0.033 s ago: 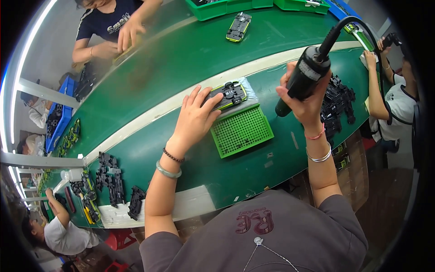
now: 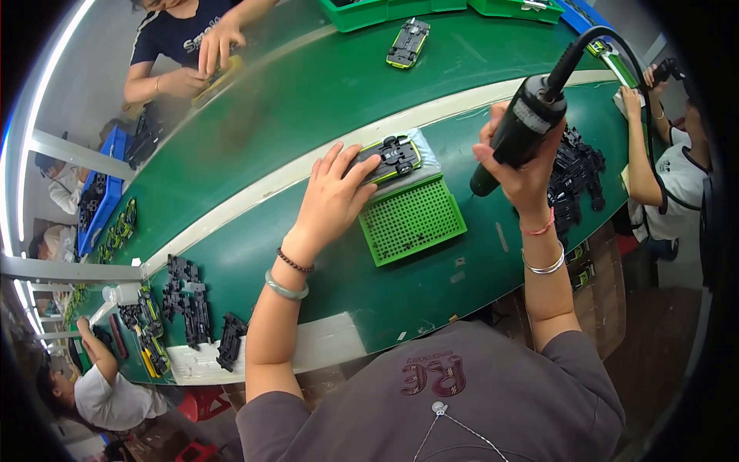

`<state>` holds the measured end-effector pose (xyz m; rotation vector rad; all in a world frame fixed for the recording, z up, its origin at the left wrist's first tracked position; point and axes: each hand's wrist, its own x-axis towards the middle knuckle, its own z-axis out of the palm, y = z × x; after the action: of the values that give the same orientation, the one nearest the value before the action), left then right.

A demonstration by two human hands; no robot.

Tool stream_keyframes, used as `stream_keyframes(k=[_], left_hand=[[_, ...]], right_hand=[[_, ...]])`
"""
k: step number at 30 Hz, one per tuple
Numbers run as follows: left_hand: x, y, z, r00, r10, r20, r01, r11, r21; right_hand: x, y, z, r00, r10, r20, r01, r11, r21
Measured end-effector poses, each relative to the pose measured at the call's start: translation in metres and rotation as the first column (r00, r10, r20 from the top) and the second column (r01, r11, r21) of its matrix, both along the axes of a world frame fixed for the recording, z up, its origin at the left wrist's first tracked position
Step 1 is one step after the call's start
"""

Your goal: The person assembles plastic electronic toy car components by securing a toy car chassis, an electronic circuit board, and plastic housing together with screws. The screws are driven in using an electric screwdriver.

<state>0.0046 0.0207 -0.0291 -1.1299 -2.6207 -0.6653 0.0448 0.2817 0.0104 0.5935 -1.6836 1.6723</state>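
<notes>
Carrying a pale printed label point(image 2: 531, 117) around its upper barrel, the black electric screwdriver point(image 2: 523, 127) points its tip downward to the right of the green tray point(image 2: 422, 248). Small white markings, too tiny to read, sit on the black underside of the toy car point(image 2: 395, 159). Dark red lettering is embroidered on the wearer's grey shirt point(image 2: 346, 416), and pale lettering crosses the dark shirt point(image 2: 173, 42) of a co-worker opposite.

The car lies wheels up on a pale blue pad point(image 2: 429, 158), just beyond the tray, whose perforated floor holds scattered small dark pieces. Black chassis parts point(image 2: 573, 181) are heaped right of the screwdriver; more black parts point(image 2: 187, 300) lie at the left of the green table point(image 2: 254, 239). Another upturned car point(image 2: 408, 44) rests past the long pale strip point(image 2: 469, 100).

The left hand point(image 2: 332, 183) lies palm down with fingers partly spread, fingertips on the car; how firmly it presses I cannot tell. The right hand point(image 2: 527, 177) is wrapped around the screwdriver, apart from the car.
</notes>
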Motion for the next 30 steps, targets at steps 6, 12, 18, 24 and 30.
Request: stream_keyframes(k=[6, 12, 18, 24, 30], left_hand=[[0.0, 0.0, 0.0, 1.0, -0.006, -0.014, 0.007, 1.0, 0.004], [0.001, -0.005, 0.003, 0.994, -0.048, 0.093, 0.038, 0.994, 0.105], [-0.003, -0.025, 0.031, 0.994, 0.0, 0.109, -0.013, 0.992, 0.125], [0.002, -0.04, 0.054, 0.987, 0.04, 0.156, -0.031, 0.998, -0.06], [0.002, -0.04, 0.045, 0.985, 0.046, 0.164, -0.034, 0.996, -0.077]], right_hand=[[0.002, 0.006, 0.001, 0.989, 0.099, 0.113, -0.097, 0.995, -0.024], [0.0, 0.002, 0.0, 0.995, -0.089, -0.043, 0.089, 0.996, -0.001], [-0.004, 0.008, -0.003, 0.995, -0.092, -0.037, 0.093, 0.995, 0.027], [-0.003, 0.006, 0.0, 0.996, -0.092, -0.002, 0.092, 0.996, -0.001], [0.001, 0.002, -0.001, 0.996, -0.087, 0.003, 0.087, 0.99, -0.112]])
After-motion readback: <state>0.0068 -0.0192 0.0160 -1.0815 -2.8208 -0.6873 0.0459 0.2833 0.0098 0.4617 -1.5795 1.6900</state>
